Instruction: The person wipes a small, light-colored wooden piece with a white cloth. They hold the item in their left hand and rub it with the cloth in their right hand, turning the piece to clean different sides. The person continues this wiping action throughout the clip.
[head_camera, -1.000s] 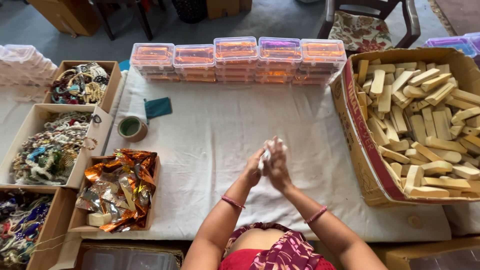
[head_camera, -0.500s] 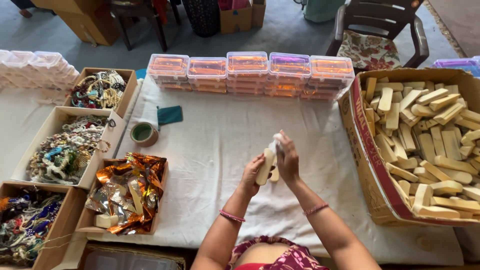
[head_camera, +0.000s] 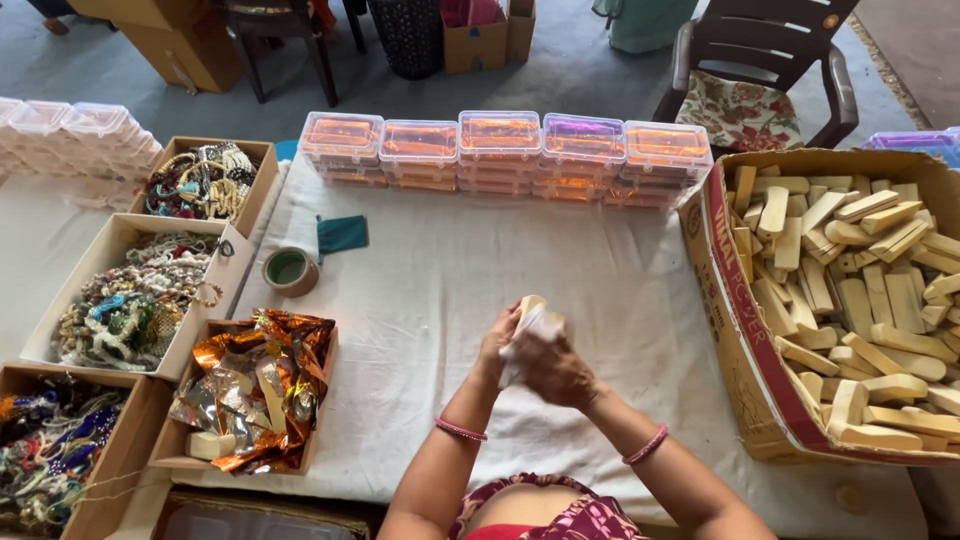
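Comparing w/ 1 s ago: we see the wooden block (head_camera: 529, 306) now raised higher above the table (head_camera: 420, 300), more cloth (head_camera: 522, 345) around it. Left hand (head_camera: 498, 345) and right hand (head_camera: 556, 372) both closed on block, so wrapping/wiping appears underway.

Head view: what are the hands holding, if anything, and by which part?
Both hands, left hand and right hand, grip a pale wooden piece by its lower part, a white cloth wrapped around it; its top end shows.

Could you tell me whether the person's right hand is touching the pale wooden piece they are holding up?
Touching. The head view shows the right hand wrapped over the white cloth around the pale wooden piece, with the left hand gripping opposite.
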